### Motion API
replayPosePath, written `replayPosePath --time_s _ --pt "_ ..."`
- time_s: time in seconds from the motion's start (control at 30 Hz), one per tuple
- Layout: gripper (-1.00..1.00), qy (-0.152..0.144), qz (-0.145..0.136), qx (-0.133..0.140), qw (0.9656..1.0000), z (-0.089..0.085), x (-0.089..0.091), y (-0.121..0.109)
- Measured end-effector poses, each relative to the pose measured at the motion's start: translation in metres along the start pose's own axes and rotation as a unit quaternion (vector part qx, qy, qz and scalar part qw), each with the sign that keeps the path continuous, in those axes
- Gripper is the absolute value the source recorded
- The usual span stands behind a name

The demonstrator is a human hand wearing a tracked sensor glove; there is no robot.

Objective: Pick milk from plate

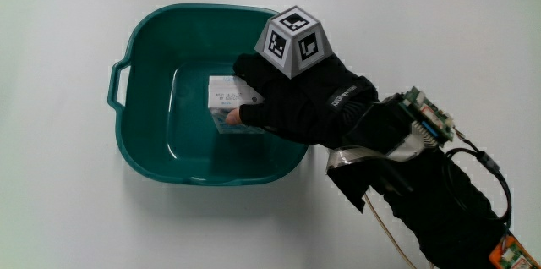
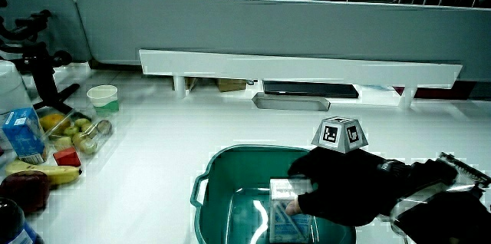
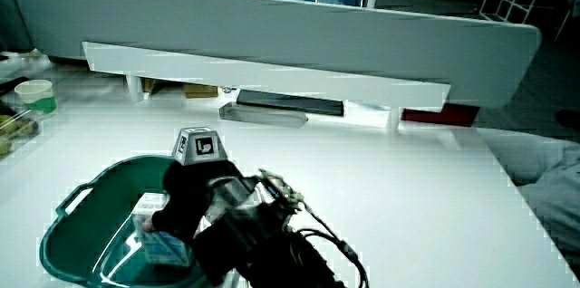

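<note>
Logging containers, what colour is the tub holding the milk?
Teal green tub, clearest in the main view.

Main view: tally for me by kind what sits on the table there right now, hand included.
Green plastic tub with handle: 1
White milk carton inside the tub: 1
Black-gloved hand with patterned cube, fingers closed on the carton: 1
Total: 3

A white worktop (image 2: pixel 230 129) runs up to a low grey partition (image 2: pixel 268 21), with a long white shelf (image 2: pixel 299 67) fixed along its foot.
</note>
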Motion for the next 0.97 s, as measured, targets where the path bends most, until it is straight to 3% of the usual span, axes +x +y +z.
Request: replayPosePath --time_s 0.3,0.37,0.43,0.47,0.5,0.53,0.7,0.73,0.8,0.97 --pt "1.0 0.013 0.013 0.02 0.9996 0.019 0.003 -0.023" --pt "1.0 0.032 0.025 0.02 0.999 0.024 0.004 -0.029" --pt "1.0 0.023 0.019 0.019 0.9994 0.026 0.008 -0.034" --pt "1.0 0.045 0.034 0.029 0.998 0.031 0.007 -0.04" --pt "1.0 0.014 0.005 0.046 0.9988 0.034 0.008 -0.044" --pt "1.0 0.044 0.031 0.019 0.9984 0.031 0.013 -0.042" --pt "1.0 0.06 0.002 0.01 0.9981 0.04 0.018 -0.062" --pt "1.0 0.071 0.002 0.012 0.9974 0.039 0.02 -0.064" --pt "1.0 0.059 0.015 0.02 0.9979 0.041 0.023 -0.071" --pt "1.0 0.093 -0.004 0.026 0.9953 0.043 0.034 -0.089"
